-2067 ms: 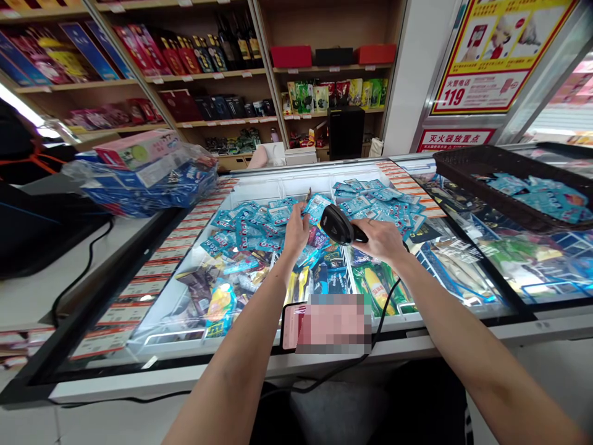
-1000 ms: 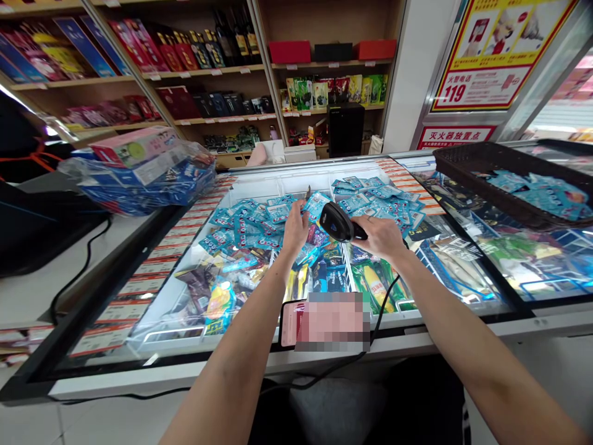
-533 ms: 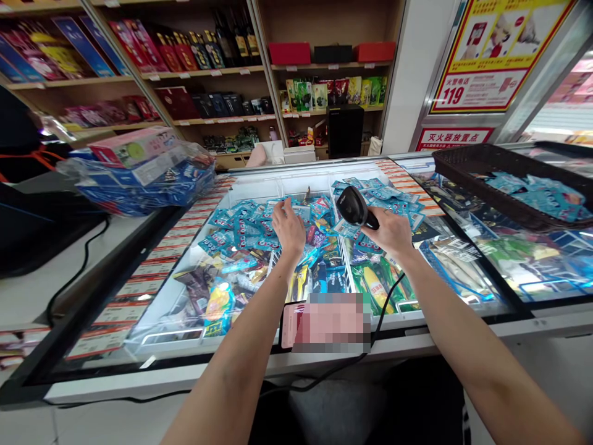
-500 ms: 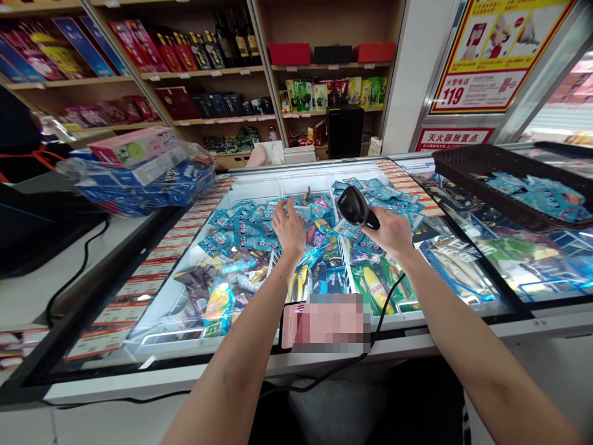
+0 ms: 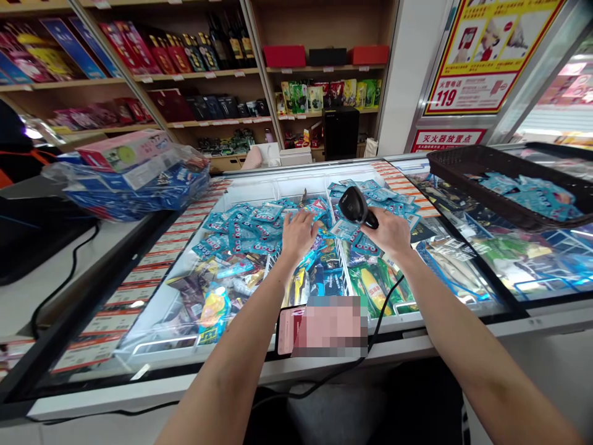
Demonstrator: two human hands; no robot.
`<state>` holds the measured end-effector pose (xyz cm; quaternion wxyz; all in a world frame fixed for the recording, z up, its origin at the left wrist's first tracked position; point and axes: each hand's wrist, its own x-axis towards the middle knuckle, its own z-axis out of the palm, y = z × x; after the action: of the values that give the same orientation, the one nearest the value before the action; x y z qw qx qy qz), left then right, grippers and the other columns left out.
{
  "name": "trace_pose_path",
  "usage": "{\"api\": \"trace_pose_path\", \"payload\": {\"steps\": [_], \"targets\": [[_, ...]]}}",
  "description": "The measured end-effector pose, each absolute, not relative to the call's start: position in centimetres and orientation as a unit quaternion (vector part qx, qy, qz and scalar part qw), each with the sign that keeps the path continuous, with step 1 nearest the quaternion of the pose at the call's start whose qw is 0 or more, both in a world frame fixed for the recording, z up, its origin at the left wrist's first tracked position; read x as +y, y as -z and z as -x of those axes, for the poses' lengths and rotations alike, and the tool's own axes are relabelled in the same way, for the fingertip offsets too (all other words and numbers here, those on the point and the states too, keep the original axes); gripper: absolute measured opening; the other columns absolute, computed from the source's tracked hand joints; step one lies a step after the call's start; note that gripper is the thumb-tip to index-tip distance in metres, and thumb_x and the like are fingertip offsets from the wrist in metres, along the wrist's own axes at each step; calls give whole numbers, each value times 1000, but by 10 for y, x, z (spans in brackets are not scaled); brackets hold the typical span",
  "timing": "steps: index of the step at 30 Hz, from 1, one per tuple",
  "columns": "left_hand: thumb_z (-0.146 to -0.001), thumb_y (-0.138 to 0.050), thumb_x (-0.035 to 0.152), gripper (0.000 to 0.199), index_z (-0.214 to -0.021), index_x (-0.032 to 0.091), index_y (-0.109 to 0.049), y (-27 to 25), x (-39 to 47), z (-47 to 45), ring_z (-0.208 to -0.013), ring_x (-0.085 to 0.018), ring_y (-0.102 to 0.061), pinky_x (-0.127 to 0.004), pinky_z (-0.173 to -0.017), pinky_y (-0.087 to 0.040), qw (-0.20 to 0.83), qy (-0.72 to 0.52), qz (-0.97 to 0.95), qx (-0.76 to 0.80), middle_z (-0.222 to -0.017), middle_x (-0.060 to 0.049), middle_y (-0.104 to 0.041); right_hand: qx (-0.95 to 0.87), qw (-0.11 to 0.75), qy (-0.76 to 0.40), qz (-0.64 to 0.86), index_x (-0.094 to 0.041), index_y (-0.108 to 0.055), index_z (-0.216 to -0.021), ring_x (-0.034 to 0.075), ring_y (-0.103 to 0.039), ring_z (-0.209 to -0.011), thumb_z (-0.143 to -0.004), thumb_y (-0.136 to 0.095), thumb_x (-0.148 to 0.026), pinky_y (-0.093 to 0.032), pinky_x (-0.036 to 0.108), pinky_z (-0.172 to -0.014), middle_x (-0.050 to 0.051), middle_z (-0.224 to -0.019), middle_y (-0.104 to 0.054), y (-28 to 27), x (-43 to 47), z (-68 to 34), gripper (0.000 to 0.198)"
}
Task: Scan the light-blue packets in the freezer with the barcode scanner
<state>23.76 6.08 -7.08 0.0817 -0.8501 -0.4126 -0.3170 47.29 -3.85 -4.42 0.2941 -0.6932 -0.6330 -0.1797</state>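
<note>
My right hand (image 5: 389,232) is closed round the handle of a black barcode scanner (image 5: 353,204), its head turned toward the left. From the scanner a black cable runs down past the freezer's front edge. My left hand (image 5: 299,236) is palm down with fingers stretched out, over the right side of a spread of small blue packets (image 5: 250,228); what lies under the fingertips is hidden. Another group of blue packets (image 5: 382,194) lies beyond and beside the scanner. A phone (image 5: 291,330), its screen lit and partly blurred out, lies at the freezer's front edge.
Beneath the glass, the chest freezer (image 5: 162,371) holds wrapped ice creams in wire baskets. At right sits a dark plastic basket (image 5: 491,201) with more blue packets. Plastic-wrapped boxes (image 5: 134,179) are stacked at left. Stocked shelves (image 5: 204,74) stand behind.
My left hand has shifted slightly right and lowered, its fingers now flatter and pointing right over the packets. The right hand keeps hold of the scanner, almost unmoved. The view has shifted slightly.
</note>
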Motion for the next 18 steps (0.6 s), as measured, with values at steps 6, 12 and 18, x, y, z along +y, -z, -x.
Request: {"api": "trace_pose_path", "payload": {"steps": [6, 12, 18], "targets": [[-96, -34, 39, 44, -138, 32, -43, 55, 51, -242, -139, -18, -32, -40, -110, -34, 20, 168, 963, -212, -147, 1, -43, -639, 288, 186, 689, -24, -64, -112, 23, -64, -72, -80, -59, -47, -37, 29, -59, 6, -85, -71, 45, -38, -472, 39], [-97, -29, 40, 43, -103, 21, -67, 56, 52, -242, -108, -21, -59, -40, -95, -45, 47, 190, 946, -260, -108, -9, -68, -641, 286, 176, 690, -24, -64, -111, 22, -63, -74, -81, -56, -46, -38, 29, -60, 5, -87, -71, 47, -37, -472, 38], [-95, -35, 37, 35, -93, 20, -66, 60, 54, -239, -103, -23, -59, -39, -88, -48, 59, 261, 907, -324, -100, -11, -66, -647, 280, 167, 689, -24, -65, -109, 21, -63, -74, -81, -57, -46, -37, 29, -60, 6, -86, -71, 47, -37, -472, 37]]}}
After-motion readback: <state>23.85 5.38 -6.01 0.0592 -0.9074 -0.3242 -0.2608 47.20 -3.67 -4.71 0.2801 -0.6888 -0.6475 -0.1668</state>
